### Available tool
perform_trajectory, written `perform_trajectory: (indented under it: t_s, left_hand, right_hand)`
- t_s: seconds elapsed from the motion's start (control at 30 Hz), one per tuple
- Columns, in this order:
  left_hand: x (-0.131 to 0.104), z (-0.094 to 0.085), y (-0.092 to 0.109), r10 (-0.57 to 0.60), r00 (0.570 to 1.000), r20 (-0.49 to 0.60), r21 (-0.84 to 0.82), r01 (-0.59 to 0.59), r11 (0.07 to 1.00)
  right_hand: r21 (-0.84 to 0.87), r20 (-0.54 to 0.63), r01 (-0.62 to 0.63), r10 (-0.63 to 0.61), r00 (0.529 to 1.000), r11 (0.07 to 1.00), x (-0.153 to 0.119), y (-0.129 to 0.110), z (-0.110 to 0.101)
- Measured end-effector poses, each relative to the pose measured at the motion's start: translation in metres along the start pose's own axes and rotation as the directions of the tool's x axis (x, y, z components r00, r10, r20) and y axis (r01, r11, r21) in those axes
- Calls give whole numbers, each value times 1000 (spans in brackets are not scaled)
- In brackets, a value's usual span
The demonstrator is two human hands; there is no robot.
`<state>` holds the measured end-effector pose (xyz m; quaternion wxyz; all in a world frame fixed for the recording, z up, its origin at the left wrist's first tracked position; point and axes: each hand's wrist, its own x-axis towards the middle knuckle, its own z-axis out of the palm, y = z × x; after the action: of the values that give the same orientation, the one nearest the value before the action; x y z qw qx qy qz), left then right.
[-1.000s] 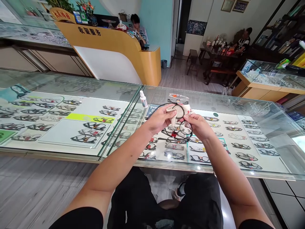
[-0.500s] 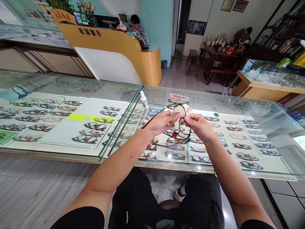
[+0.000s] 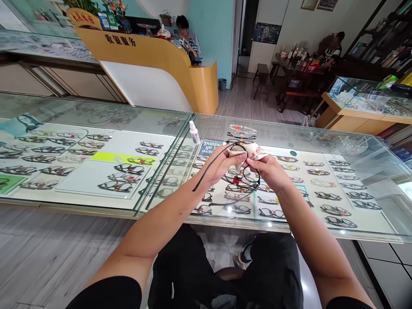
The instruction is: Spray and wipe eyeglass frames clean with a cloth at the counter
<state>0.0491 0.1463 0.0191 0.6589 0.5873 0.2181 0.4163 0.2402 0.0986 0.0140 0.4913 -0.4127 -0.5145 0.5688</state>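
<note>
Black round-rimmed glasses (image 3: 259,178) are held up over the glass counter, turned so one lens is above the other, with their thin arms reaching back toward me. My left hand (image 3: 220,166) is closed, pinching a pale cleaning cloth (image 3: 259,151) with red print against the upper lens. One arm of the glasses lies along my left wrist. My right hand (image 3: 266,170) is closed, its thumb and fingers pinching the frame near the bridge. Part of the cloth spreads behind the right fingers. A small white spray bottle (image 3: 194,132) stands upright on the counter, left of the hands.
The glass display counter (image 3: 167,210) runs across in front of me, with rows of eyeglasses inside (image 3: 327,195). Behind it stand a yellow service desk (image 3: 202,88), a wooden stool (image 3: 262,76) and another display case (image 3: 357,110). Two people sit at the back.
The cloth has spread out to the right behind my right fingers. The glasses have turned slightly, and one arm now shows along my left wrist. Both hands keep their grips.
</note>
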Motion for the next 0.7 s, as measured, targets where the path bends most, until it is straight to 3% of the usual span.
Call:
perform_trajectory:
  t_s: [0.17,0.37,0.5,0.6,0.7]
  left_hand:
    - [-2,4,5,42,994,-100,87,-34,996]
    - [2,-4,9,-16,1000,9,-44,17,999]
    - [1,-2,10,33,998,-53,53,-30,998]
    - [0,1,10,68,989,-129,62,-60,996]
    - [1,-2,11,62,981,-186,12,-61,998]
  right_hand:
    - [5,-7,3,-3,1000,1000,0,1,1]
    - [43,-69,-14,17,997,999,3,2,-1]
    - [1,-48,-24,24,999,1000,4,2,0]
    - [-124,-46,33,-39,998,992,-1,-5,1]
    - [-283,-104,148,-184,977,948,-11,-17,0]
